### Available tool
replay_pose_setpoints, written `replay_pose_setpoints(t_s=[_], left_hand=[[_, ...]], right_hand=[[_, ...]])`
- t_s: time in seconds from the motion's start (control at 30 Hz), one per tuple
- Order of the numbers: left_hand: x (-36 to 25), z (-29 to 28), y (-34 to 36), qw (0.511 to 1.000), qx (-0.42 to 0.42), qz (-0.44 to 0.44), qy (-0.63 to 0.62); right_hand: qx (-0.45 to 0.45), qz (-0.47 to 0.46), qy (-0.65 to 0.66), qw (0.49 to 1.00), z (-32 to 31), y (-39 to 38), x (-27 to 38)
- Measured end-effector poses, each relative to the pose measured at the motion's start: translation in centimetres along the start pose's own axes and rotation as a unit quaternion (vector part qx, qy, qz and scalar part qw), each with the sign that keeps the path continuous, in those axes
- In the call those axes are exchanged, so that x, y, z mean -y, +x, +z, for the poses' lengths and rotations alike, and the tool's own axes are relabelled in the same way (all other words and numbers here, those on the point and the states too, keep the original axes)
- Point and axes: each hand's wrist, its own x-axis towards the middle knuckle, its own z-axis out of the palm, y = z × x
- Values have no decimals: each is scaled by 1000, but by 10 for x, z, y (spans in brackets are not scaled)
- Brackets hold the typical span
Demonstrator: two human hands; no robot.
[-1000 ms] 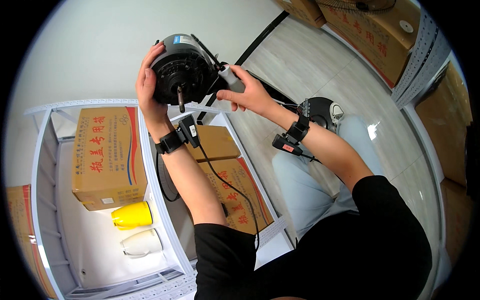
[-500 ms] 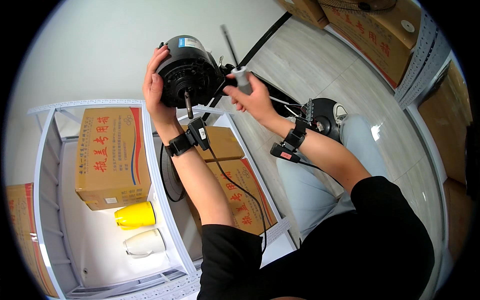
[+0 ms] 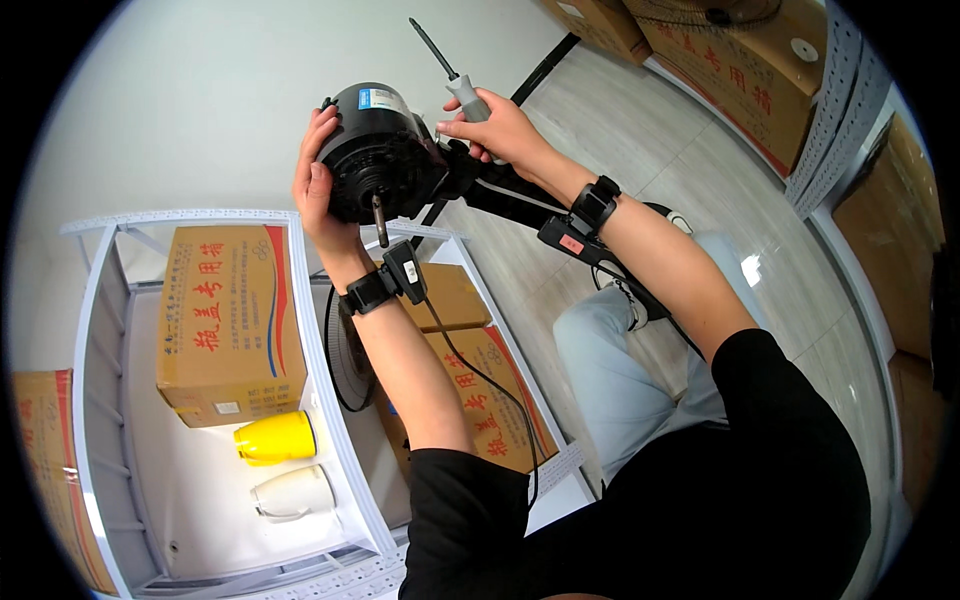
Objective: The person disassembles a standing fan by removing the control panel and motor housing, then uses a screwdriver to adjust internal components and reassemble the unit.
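Observation:
A black fan motor (image 3: 385, 165) with a bare metal shaft (image 3: 379, 222) pointing down sits at the upper end of a black stand (image 3: 512, 205). My left hand (image 3: 316, 180) is wrapped around the motor's left side, its thumb against the front. At the motor's right rear, my right hand (image 3: 505, 130) grips a screwdriver (image 3: 466, 97) by its grey handle. The screwdriver's dark tip points up and left, away from the motor. Right-hand fingertips are close to a small metal piece at the motor's joint; whether they touch it I cannot tell.
On the left, a white shelf (image 3: 345, 470) bears a cardboard box (image 3: 230, 320), a yellow jug (image 3: 275, 438) and a white jug (image 3: 293, 492). A round fan grille (image 3: 345, 350) leans beside more boxes (image 3: 485, 390). Further boxes (image 3: 720, 85) stand on shelving at the upper right.
My right hand has moved up and left, closer to the motor's rear, carrying the screwdriver. The left hand still holds the motor, which sits slightly lower in view.

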Motion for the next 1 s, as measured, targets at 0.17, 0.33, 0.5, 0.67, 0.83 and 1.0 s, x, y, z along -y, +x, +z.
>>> replay_pose_setpoints(t_s=[0.17,0.33,0.5,0.67,0.83,1.0], left_hand=[[-3,1,-2,1000,-7,-3,-4],[-9,5,-7,1000,-18,15,-1],[-10,4,-7,999,-18,33,5],[-13,3,-8,999,-31,24,-26],[-12,4,-8,998,-51,9,-47],[-13,3,-17,987,-152,-47,-21]], right_hand=[[5,38,22,999,1,-1,-3],[30,18,104,994,3,-6,0],[41,-3,138,990,2,-12,1],[51,-13,133,990,2,-17,4],[14,-7,72,997,3,-17,12],[35,-68,36,996,13,-31,33]])
